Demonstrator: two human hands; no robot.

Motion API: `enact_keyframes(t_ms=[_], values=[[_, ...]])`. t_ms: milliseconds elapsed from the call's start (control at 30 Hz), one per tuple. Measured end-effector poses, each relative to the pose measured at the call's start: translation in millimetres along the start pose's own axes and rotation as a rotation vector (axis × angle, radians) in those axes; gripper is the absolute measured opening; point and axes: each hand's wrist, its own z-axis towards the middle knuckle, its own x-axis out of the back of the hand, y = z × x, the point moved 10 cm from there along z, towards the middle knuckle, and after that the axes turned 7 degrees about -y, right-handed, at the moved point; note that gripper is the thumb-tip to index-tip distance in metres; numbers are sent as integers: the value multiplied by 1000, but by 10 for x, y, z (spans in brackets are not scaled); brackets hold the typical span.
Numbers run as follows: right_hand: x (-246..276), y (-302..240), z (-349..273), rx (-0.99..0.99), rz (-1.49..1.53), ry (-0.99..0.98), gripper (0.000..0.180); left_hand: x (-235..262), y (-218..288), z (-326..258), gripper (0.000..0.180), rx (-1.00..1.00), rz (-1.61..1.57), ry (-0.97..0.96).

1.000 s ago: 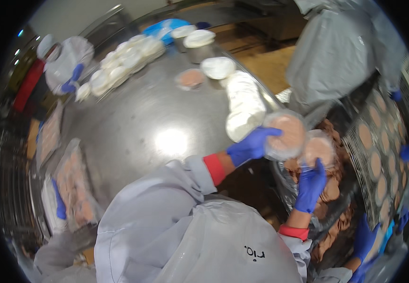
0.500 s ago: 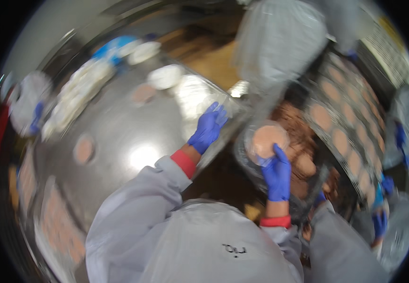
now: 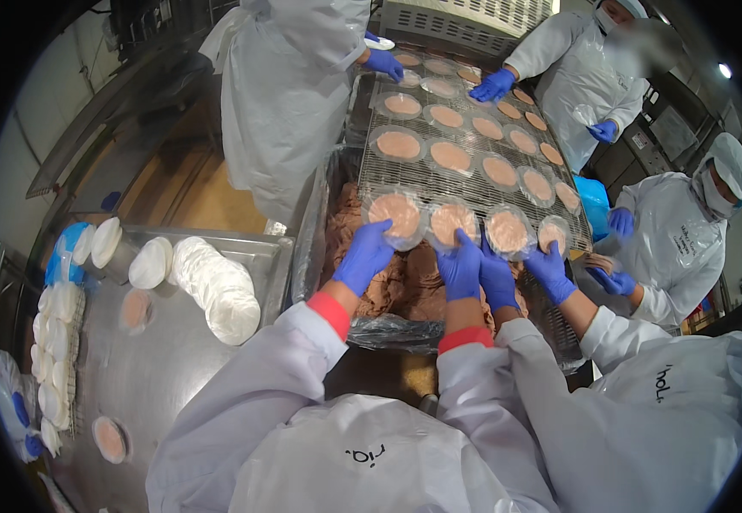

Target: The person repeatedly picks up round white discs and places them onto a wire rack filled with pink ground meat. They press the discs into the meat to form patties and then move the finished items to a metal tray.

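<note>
My left hand, in a blue glove and red cuff, pinches the near edge of a round pink meat patty on a clear film disc. This patty lies at the near end of a wire mesh conveyor. Just to its right, my right hand grips the near edge of a second meat patty, thumb and fingers closed on the film. Beneath both hands is a black-lined bin of ground meat. A co-worker's gloved hands hold more patties close to my right hand.
Rows of patties cover the conveyor, with several co-workers around it. At the left stands a steel table with stacked white paper discs, a blue bag and two patties. A co-worker's apron is beyond the bin.
My view has swung right toward the conveyor. My left hand has left the steel table for a patty at the conveyor's end. My right hand has moved from above the bin to the belt edge.
</note>
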Motion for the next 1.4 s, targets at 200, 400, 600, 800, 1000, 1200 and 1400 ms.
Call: enact_keyframes(t_ms=[200,400,600,800,1000,1200,1400], values=[[-1026,-104,-610,207,-145,-167,36,227,81,-504,46,48,-244,-55],[-2272,-760,-833,618,-224,-495,30,-8,498,-681,43,-32,-315,-136],[-332,-377,190,320,-304,207,34,199,390,-648,42,-45,-266,-60],[-796,-99,-514,283,-264,-64,48,252,316,-439,43,-19,-268,-63],[-189,22,-184,-7,95,7,52,-266,260,86,46,-123,-222,-227],[-322,66,-273,203,-181,-163,61,174,320,-50,43,-258,8,12],[-1033,1032,-942,197,-880,-423,43,-150,728,-1009,34,-409,326,8]])
